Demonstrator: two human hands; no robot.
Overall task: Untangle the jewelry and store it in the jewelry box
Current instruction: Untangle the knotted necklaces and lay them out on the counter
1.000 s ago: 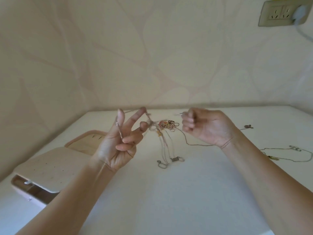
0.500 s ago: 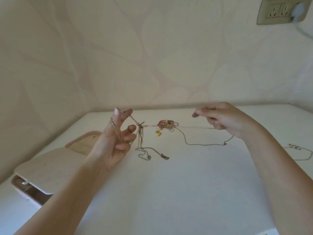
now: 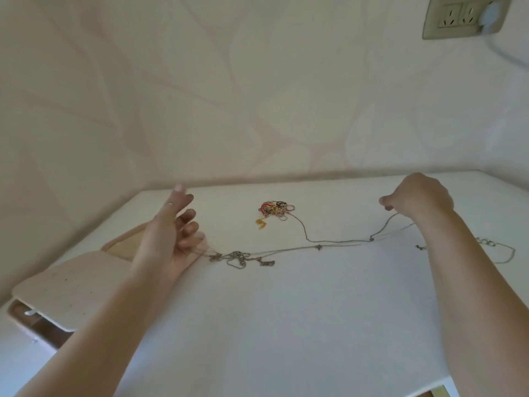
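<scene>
Silver chain (image 3: 289, 250) lies strung low across the white table (image 3: 286, 333). Head view is the only one.

Right hand (image 3: 418, 199) is curled and pinches one end, and the strand drops from it to the table. Left hand (image 3: 171, 236) is raised at the other end, index finger out, other fingers half bent, blurred. The chain runs up to its lower edge, but I can't tell if it actually grips it. Hands are well apart with the chain between them.

Along the chain there is a knotted clump (image 3: 234, 257) just beside the left hand, with a small charm (image 3: 266, 263) next to it. Two smaller knots sit further right. One strand leads back to the coloured jewelry pile (image 3: 274, 210), which looks like bunched rings and beads. A yellow piece (image 3: 261, 223) lies just in front of it. Another necklace (image 3: 506, 253) lies by the right forearm, partly hidden.

Jewelry box (image 3: 71, 287) is pale wood, near the table's left edge by the left forearm. It is open and the inside is mostly hidden.

Handling, my read:
- The chain is light, limp and thin, with no stiffness.
- Pulling it taut will likely cinch the knots and could snap a link.
- Give it slack and pinch with the fingertips right beside the clump, then tease the loops apart.
- The charm and clasp are the safest grab points for carrying.
- Take pieces off the pile one at a time by their rings.
</scene>
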